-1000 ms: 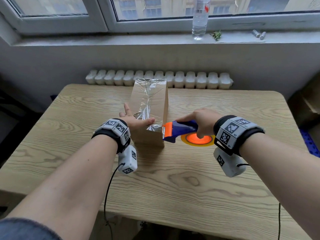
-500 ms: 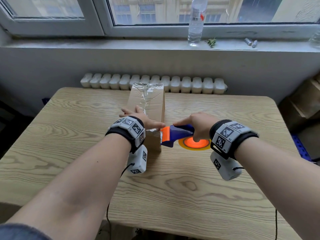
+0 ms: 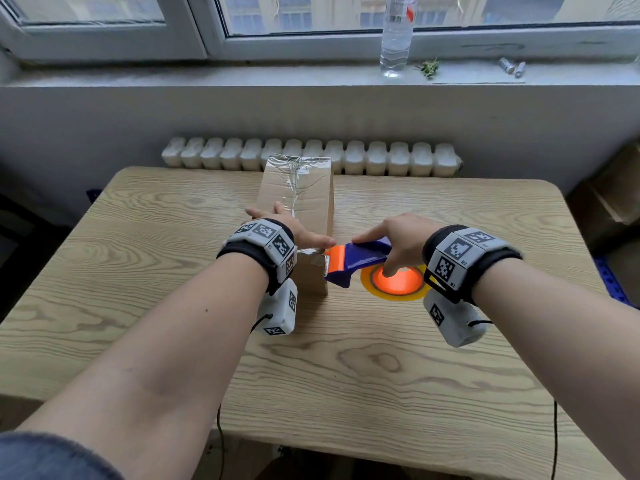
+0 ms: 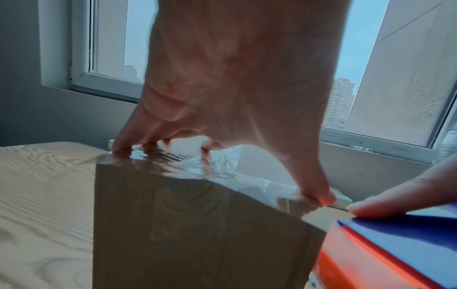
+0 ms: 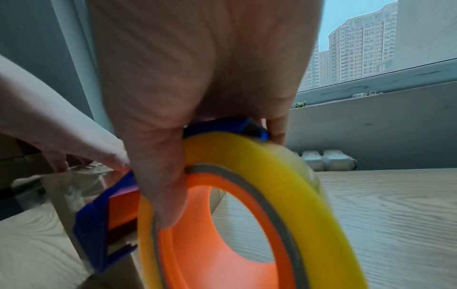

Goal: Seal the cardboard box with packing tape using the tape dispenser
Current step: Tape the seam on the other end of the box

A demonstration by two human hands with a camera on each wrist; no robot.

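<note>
A tall cardboard box (image 3: 308, 206) lies lengthwise on the wooden table (image 3: 381, 368), with wrinkled clear tape (image 3: 294, 181) along its top. My left hand (image 3: 287, 230) presses down on the box's near end with spread fingers; in the left wrist view its fingertips (image 4: 319, 195) rest on the taped top edge of the box (image 4: 197, 224). My right hand (image 3: 398, 237) grips the blue and orange tape dispenser (image 3: 360, 258), whose orange front touches the box's near right corner. Its yellow tape roll (image 5: 272, 185) with an orange core fills the right wrist view, thumb inside the core.
A white radiator (image 3: 311, 155) runs behind the table's far edge. On the windowsill stand a plastic bottle (image 3: 394, 36) and two small batteries (image 3: 510, 65). Brown cardboard (image 3: 613, 202) leans at the far right. Cables hang from both wrist cameras.
My left hand has slid from the box's near left side onto its top, with the thumb now at the near right corner. The dispenser stays against that corner.
</note>
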